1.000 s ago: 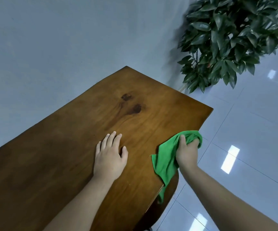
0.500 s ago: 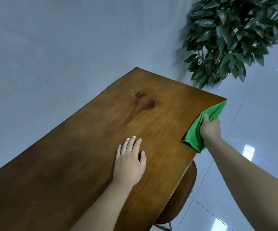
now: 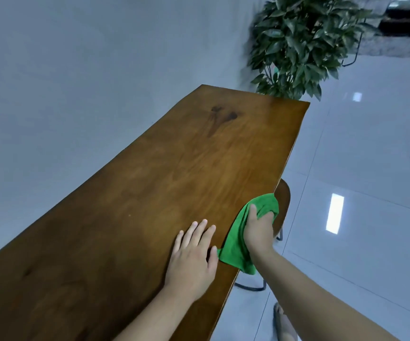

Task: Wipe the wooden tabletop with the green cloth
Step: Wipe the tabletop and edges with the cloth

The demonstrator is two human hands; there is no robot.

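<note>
The long wooden tabletop runs from the lower left to the far right, with a dark knot near its far end. My right hand grips the bunched green cloth and presses it over the table's right edge, part of it hanging off the side. My left hand lies flat on the wood just left of the cloth, fingers spread, holding nothing.
A leafy potted plant stands beyond the table's far end. A wooden stool with metal legs sits under the right edge. Glossy white floor tiles spread to the right; a grey wall runs along the left. My foot shows below.
My right hand has slid the cloth back along the right edge from the far corner toward me, stopping next to my left hand. The left hand stays flat on the wood.
</note>
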